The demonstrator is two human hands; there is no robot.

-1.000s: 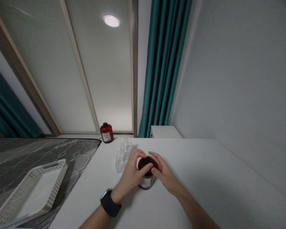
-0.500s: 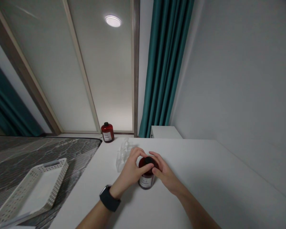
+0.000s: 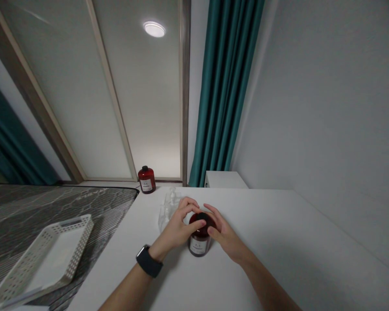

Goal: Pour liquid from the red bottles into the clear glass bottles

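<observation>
A dark red bottle (image 3: 198, 247) with a white label stands upright on the white table, between my two hands. My left hand (image 3: 180, 222), with a black watch on its wrist, grips the black cap (image 3: 202, 216) at the bottle's top, thumb at the near side. My right hand (image 3: 226, 236) curls round the right side of the bottle and holds it at the shoulder. Behind my left hand lies a clear plastic piece (image 3: 169, 203), partly hidden; its exact kind is hard to make out. A second red bottle (image 3: 146, 181) with a black cap stands at the table's far left corner.
To the left, lower than the table (image 3: 262, 242), a white perforated basket (image 3: 71, 250) rests on a grey patterned surface (image 3: 106, 207). Past the far edge are a white cabinet (image 3: 227, 179), a teal curtain (image 3: 227, 95) and frosted sliding doors (image 3: 142, 108). A wall runs along the right.
My left thumb and fingers have shifted slightly on the cap. The bottle has turned a little, so its label shows more squarely. My right hand has barely moved.
</observation>
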